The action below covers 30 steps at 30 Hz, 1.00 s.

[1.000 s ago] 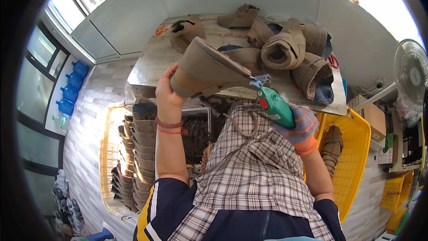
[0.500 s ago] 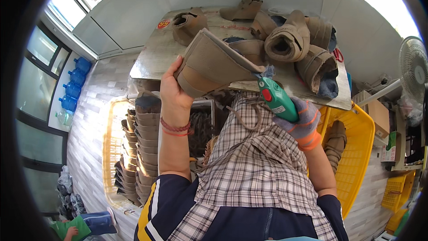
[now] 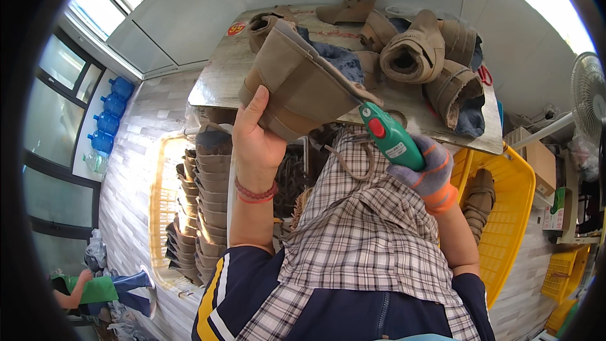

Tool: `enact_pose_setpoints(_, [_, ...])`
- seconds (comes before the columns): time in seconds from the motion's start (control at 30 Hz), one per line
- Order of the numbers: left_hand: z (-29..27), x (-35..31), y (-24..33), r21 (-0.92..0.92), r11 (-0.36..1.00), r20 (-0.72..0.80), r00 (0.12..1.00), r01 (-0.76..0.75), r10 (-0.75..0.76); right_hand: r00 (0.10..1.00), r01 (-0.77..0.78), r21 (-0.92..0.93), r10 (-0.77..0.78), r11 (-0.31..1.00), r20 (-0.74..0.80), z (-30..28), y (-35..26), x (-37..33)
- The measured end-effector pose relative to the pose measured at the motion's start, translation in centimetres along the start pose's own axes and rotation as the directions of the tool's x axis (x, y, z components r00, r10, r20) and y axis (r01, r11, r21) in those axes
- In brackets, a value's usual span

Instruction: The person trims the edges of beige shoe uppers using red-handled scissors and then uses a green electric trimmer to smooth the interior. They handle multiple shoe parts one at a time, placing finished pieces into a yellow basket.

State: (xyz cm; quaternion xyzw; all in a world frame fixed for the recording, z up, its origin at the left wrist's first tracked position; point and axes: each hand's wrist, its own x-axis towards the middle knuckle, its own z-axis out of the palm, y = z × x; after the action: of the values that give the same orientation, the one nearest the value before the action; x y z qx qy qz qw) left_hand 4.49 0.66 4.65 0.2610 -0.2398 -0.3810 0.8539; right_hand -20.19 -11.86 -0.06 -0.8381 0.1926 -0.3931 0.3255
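My bare left hand (image 3: 258, 142) is wrapped round a tan shoe upper (image 3: 285, 74), thumb on its outer side. The upper is raised above my lap and tilted, with fluffy blue-grey lining (image 3: 339, 62) showing along its edge. In my right hand (image 3: 429, 173), gloved in grey with an orange cuff, is a green handheld electric cutter (image 3: 391, 136) with a red button. The cutter's tip lies at the upper's lower right edge; the blade itself is too small to make out. A loose tan strip (image 3: 353, 170) hangs over my checked apron (image 3: 353, 233).
Several tan uppers (image 3: 413, 50) lie on the worn table (image 3: 218, 79) ahead. Stacked uppers (image 3: 213, 196) stand in a pale yellow basket (image 3: 159, 196) at left. A yellow crate (image 3: 508, 215) holds more at right, near a fan (image 3: 588, 98). Another person (image 3: 101, 290) is at lower left.
The upper has turned in my left hand and shows more blue lining. The cutter's tip has shifted slightly left along its edge. The person at lower left has moved.
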Motion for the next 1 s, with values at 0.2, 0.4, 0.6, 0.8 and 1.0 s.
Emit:
enact_pose_setpoints(0.2, [-0.7,-0.8,-0.8,0.133,0.985,0.125,0.988,-0.111,0.095,0.996,-0.089,0.057,0.088,0.994,0.021,0.1,-0.1,0.1])
enact_pose_setpoints(0.4, [-1.5,-1.3,-1.7,0.235,0.949,0.259,0.954,-0.212,0.149,0.993,-0.115,0.134,0.115,0.984,0.005,0.3,-0.5,0.4])
enact_pose_setpoints(0.6, [-1.3,-2.0,-3.0,0.501,0.804,0.264,0.941,-0.32,0.211,0.983,-0.18,0.219,0.182,0.959,0.014,0.1,-1.0,0.5])
enact_pose_setpoints(0.8, [-1.8,-2.1,-3.3,0.782,0.388,0.456,0.872,-0.488,0.177,0.96,-0.271,0.296,0.28,0.916,0.012,0.0,-1.1,0.4])
enact_pose_setpoints(1.0, [-2.3,-2.1,-3.8,0.724,-0.084,0.689,0.719,-0.684,0.085,0.938,-0.329,0.318,0.346,0.889,0.003,-0.2,-1.6,0.7])
